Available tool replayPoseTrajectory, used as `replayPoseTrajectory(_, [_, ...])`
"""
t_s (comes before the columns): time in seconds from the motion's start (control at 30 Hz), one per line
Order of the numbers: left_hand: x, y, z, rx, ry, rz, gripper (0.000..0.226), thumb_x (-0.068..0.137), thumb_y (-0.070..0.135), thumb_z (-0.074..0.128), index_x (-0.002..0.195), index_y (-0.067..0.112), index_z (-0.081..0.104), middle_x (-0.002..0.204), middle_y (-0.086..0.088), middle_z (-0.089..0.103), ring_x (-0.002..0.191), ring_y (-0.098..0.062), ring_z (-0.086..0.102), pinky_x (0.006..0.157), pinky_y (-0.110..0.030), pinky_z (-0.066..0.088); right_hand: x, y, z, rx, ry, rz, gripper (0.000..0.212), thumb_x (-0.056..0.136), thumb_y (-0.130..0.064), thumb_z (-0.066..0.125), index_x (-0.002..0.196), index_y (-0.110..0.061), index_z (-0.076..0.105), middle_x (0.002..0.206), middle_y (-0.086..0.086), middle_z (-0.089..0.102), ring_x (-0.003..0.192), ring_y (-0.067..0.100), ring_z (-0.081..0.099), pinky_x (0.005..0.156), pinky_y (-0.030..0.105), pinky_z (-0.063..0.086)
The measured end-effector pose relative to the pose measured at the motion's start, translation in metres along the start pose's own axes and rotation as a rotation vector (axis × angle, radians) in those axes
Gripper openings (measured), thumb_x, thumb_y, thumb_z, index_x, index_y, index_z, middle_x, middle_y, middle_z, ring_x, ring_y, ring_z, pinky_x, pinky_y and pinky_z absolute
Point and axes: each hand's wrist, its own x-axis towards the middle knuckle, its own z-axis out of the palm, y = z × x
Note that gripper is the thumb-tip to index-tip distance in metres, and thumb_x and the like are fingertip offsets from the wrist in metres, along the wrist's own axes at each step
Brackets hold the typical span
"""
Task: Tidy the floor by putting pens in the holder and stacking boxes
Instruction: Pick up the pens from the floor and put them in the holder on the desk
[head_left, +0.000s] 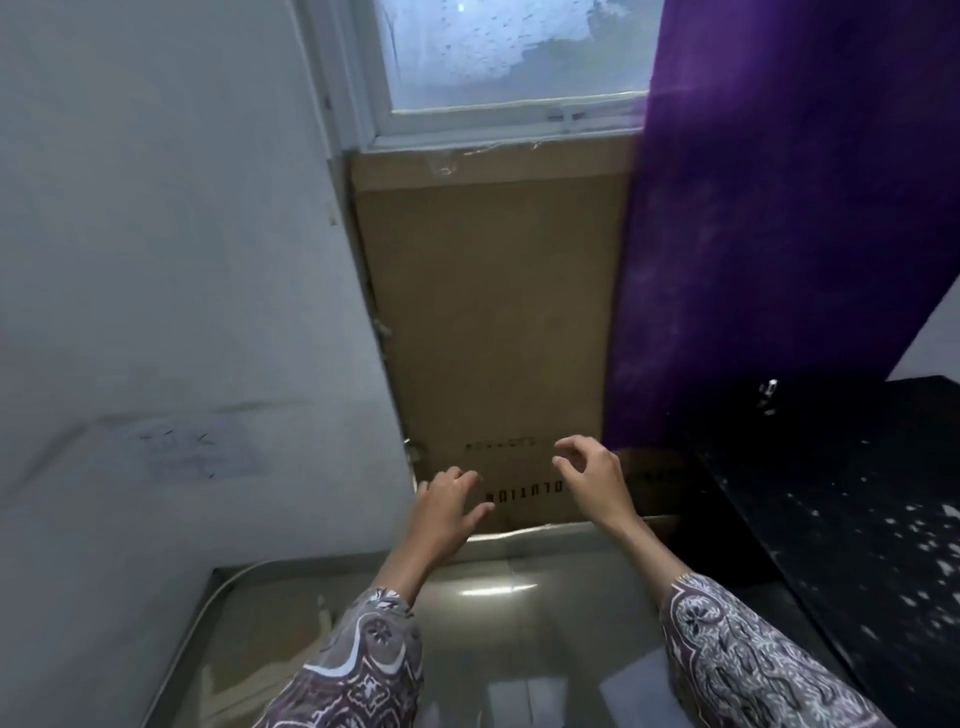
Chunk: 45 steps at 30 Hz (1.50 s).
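fingers (470, 480) of both hands are being held apart and empty, near the tall cardboard box (493, 322) leaning under the window (509, 57), seemingly for steadying it.

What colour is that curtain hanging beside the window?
Deep purple curtain, seen clearly in the head view.

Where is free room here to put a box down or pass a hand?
The glossy surface lies bare between the two sleeves, bordered by the white wall on the left and the tall cardboard box ahead. The dark surface at right looks bare too. It is tight ahead, where the left hand and right hand hover near the cardboard.
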Motion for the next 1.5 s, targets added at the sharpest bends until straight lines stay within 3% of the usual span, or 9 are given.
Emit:
replayPoseTrajectory(0.13, [-0.071, -0.057, -0.013, -0.032, 0.008, -0.075, 0.037, 0.09, 0.037, 0.053, 0.12, 0.016, 0.055, 0.122, -0.003, 0.058, 0.114, -0.021, 0.053, 0.098, -0.032, 0.037, -0.042, -0.031, 0.048, -0.006, -0.069, -0.01, 0.02, 0.085, -0.013, 0.059, 0.103, -0.006, 0.065, 0.103, 0.01, 0.065, 0.098, 0.022, 0.059, 0.088, 0.032, 0.048])
replayPoseTrajectory(0.3, [-0.137, -0.119, -0.015, 0.042, -0.005, -0.208, 0.037, 0.09, 0.037, 0.051, 0.122, 0.017, 0.053, 0.125, -0.002, 0.056, 0.12, -0.019, 0.05, 0.096, -0.031, 0.035, -0.077, -0.055, 0.098, -0.019, -0.154, -0.023, 0.019, 0.085, -0.01, 0.06, 0.102, -0.005, 0.065, 0.102, 0.011, 0.066, 0.091, 0.018, 0.058, 0.082, 0.025, 0.044])
replayPoseTrajectory(0.43, [-0.189, -0.174, -0.009, 0.031, -0.041, -0.393, 0.038, 0.091, 0.037, 0.049, 0.123, 0.016, 0.052, 0.128, -0.003, 0.053, 0.122, -0.021, 0.047, 0.099, -0.033, 0.033, -0.098, -0.072, 0.146, -0.023, -0.263, -0.037, 0.018, 0.084, -0.008, 0.06, 0.101, -0.004, 0.065, 0.101, 0.012, 0.065, 0.092, 0.02, 0.058, 0.085, 0.031, 0.047])
replayPoseTrajectory(0.6, [-0.231, -0.224, 0.007, -0.104, -0.032, -0.619, 0.038, 0.089, 0.031, 0.056, 0.121, 0.012, 0.055, 0.125, -0.008, 0.057, 0.116, -0.025, 0.052, 0.099, -0.035, 0.04, -0.116, -0.071, 0.214, -0.049, -0.42, -0.058, 0.021, 0.083, -0.004, 0.058, 0.102, -0.001, 0.065, 0.103, 0.014, 0.065, 0.092, 0.024, 0.059, 0.08, 0.025, 0.041])
replayPoseTrajectory(0.8, [-0.263, -0.262, 0.038, -0.197, -0.032, -0.785, 0.029, 0.087, 0.028, 0.058, 0.11, 0.011, 0.059, 0.117, -0.009, 0.06, 0.108, -0.026, 0.057, 0.091, -0.034, 0.045, -0.142, -0.047, 0.291, -0.079, -0.609, -0.052, 0.022, 0.085, -0.006, 0.057, 0.106, -0.005, 0.064, 0.109, 0.01, 0.063, 0.092, 0.016, 0.055, 0.079, 0.023, 0.041])
replayPoseTrajectory(0.97, [-0.282, -0.293, 0.08, -0.222, -0.076, -0.93, 0.029, 0.089, 0.03, 0.055, 0.112, 0.013, 0.056, 0.119, -0.009, 0.06, 0.112, -0.029, 0.056, 0.091, -0.036, 0.045, -0.168, -0.014, 0.358, -0.128, -0.801, -0.023, 0.023, 0.086, -0.008, 0.056, 0.108, -0.005, 0.062, 0.111, 0.011, 0.061, 0.099, 0.022, 0.056, 0.083, 0.026, 0.043])
replayPoseTrajectory(1.13, [-0.286, -0.325, 0.14, -0.333, -0.003, -1.006, 0.024, 0.09, 0.024, 0.055, 0.108, 0.009, 0.058, 0.114, -0.01, 0.06, 0.107, -0.029, 0.057, 0.086, -0.035, 0.046, -0.191, 0.032, 0.421, -0.136, -0.896, 0.0, 0.021, 0.087, -0.007, 0.056, 0.107, -0.004, 0.063, 0.111, 0.013, 0.061, 0.094, 0.02, 0.055, 0.08, 0.023, 0.041])
replayPoseTrajectory(1.3, [-0.29, -0.365, 0.235, -0.391, -0.026, -1.039, 0.025, 0.09, 0.024, 0.054, 0.109, 0.008, 0.056, 0.115, -0.008, 0.058, 0.107, -0.027, 0.056, 0.085, -0.033, 0.045, -0.221, 0.119, 0.492, -0.191, -0.95, 0.034, 0.022, 0.088, -0.009, 0.056, 0.109, -0.004, 0.061, 0.112, 0.013, 0.059, 0.099, 0.024, 0.056, 0.078, 0.023, 0.038])
replayPoseTrajectory(1.5, [-0.305, -0.419, 0.377, -0.396, -0.109, -0.989, 0.027, 0.093, 0.026, 0.048, 0.114, 0.009, 0.053, 0.118, -0.009, 0.055, 0.11, -0.024, 0.053, 0.088, -0.032, 0.044, -0.257, 0.245, 0.575, -0.338, -0.998, -0.159, 0.018, 0.086, -0.009, 0.056, 0.101, -0.007, 0.066, 0.104, 0.011, 0.064, 0.096, 0.027, 0.058, 0.083, 0.033, 0.044])
